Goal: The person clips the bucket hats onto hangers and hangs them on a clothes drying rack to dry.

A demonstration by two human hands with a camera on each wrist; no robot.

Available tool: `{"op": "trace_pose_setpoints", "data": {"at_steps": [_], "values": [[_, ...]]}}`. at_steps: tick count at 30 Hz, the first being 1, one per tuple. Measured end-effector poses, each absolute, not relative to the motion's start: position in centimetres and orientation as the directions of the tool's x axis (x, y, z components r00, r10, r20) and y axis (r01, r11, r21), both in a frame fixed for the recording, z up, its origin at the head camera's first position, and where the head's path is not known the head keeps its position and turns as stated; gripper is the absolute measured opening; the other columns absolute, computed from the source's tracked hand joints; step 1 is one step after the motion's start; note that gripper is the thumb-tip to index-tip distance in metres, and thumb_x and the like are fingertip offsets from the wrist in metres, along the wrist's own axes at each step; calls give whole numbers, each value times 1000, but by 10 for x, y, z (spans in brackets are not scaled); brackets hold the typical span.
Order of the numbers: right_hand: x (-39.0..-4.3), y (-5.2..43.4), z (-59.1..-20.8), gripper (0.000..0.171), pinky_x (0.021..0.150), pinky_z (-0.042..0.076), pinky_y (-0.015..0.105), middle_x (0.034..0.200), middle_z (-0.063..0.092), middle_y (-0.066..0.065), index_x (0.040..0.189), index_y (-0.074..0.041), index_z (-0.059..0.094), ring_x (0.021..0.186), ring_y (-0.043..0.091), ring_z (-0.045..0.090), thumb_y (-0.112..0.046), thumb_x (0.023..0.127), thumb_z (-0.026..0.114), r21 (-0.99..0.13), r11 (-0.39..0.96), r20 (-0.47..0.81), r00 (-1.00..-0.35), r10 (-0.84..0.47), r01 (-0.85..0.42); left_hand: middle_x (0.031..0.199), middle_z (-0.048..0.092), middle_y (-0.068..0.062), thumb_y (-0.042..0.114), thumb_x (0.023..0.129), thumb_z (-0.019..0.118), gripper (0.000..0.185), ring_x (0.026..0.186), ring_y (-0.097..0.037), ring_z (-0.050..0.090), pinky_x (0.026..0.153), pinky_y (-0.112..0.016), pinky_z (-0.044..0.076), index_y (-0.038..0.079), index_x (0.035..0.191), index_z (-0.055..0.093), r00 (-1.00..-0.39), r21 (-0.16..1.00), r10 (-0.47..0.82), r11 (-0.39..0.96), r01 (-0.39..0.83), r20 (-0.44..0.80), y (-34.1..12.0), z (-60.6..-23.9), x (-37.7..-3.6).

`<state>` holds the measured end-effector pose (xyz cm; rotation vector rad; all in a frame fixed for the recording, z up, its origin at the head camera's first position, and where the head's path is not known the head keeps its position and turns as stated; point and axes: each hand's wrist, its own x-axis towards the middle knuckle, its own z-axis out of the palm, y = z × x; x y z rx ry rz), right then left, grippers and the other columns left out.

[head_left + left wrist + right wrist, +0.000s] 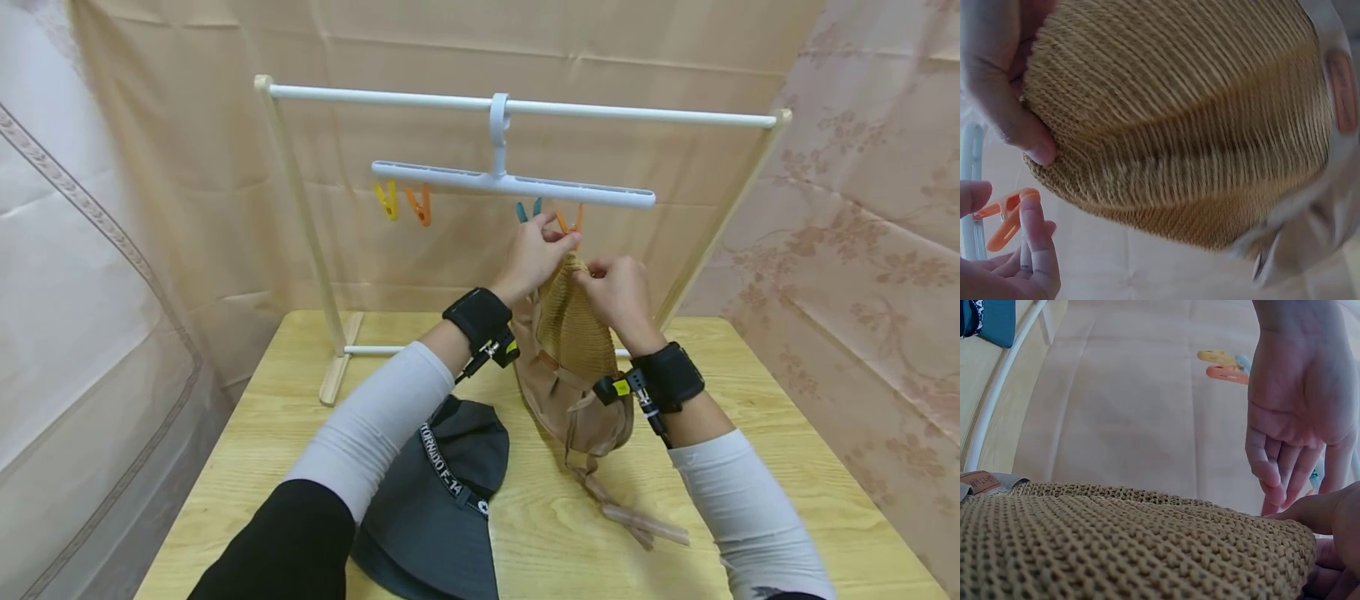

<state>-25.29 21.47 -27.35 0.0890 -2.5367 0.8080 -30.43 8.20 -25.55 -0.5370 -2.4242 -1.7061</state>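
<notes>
My right hand [618, 292] pinches the top of a knitted tan hat [573, 325] between thumb and fingers, so it hangs under the hanger. The hat has fabric trim, a small brown patch [1342, 90] and long ties trailing to the table. Just above the knit, my left hand [534, 257] has its fingers around an orange clothespin [1007, 215], a fingertip against its lower end. This clothespin hangs from the white hanger [592, 190]. A teal clothespin [522, 212] hangs beside it, close to my left fingers. In the right wrist view, my left hand [1304, 394] partly hides the clips.
The hanger hooks over the white rail of a rack [360, 96] on the table [247, 467]. A yellow clothespin [387, 202] and another orange clothespin [420, 206] hang at its left end. A dark grey cap [420, 533] lies in front, under my left forearm.
</notes>
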Motion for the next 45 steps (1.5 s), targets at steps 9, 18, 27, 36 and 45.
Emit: {"op": "trace_pose_setpoints", "data": {"at_steps": [9, 18, 27, 36, 45], "values": [[-250, 217, -275, 25, 59, 39, 28, 87, 73, 22, 96, 6, 75, 70, 30, 61, -17, 91, 65, -536, 822, 454, -887, 87, -193, 120, 63, -18, 20, 95, 63, 45, 102, -31, 67, 84, -32, 57, -2, 133, 50, -923, 942, 236, 69, 329, 305, 84, -258, -306], [-250, 220, -274, 25, 59, 40, 28, 88, 73, 22, 97, 5, 75, 70, 30, 62, -18, 91, 66, -525, 829, 463, -882, 88, -193, 114, 68, -17, 25, 95, 64, 48, 92, -31, 69, 87, -37, 55, 3, 133, 46, -937, 960, 221, 3, 279, 271, 84, -253, -303], [-248, 221, -276, 26, 60, 40, 28, 89, 73, 22, 100, 5, 75, 71, 30, 63, -18, 91, 66, -527, 827, 464, -882, 87, -195, 119, 65, -16, 24, 95, 64, 44, 95, -30, 69, 87, -36, 55, 1, 130, 51, -935, 960, 234, 14, 279, 268, 89, -254, -301], [-246, 220, -280, 24, 58, 39, 27, 84, 73, 22, 96, 6, 75, 66, 28, 61, -16, 91, 65, -526, 825, 476, -876, 82, -208, 105, 70, -14, 30, 97, 60, 34, 83, -25, 70, 68, -23, 52, 2, 114, 59, -931, 945, 187, 33, 324, 312, 90, -256, -298], [-248, 217, -278, 25, 61, 41, 29, 90, 73, 23, 99, 5, 74, 72, 31, 64, -16, 91, 65, -528, 824, 468, -880, 80, -207, 67, 61, 1, 54, 90, 62, 44, 57, -13, 57, 49, -20, 35, 12, 81, 64, -901, 848, 79, 313, 428, 426, 85, -254, -295]]}}
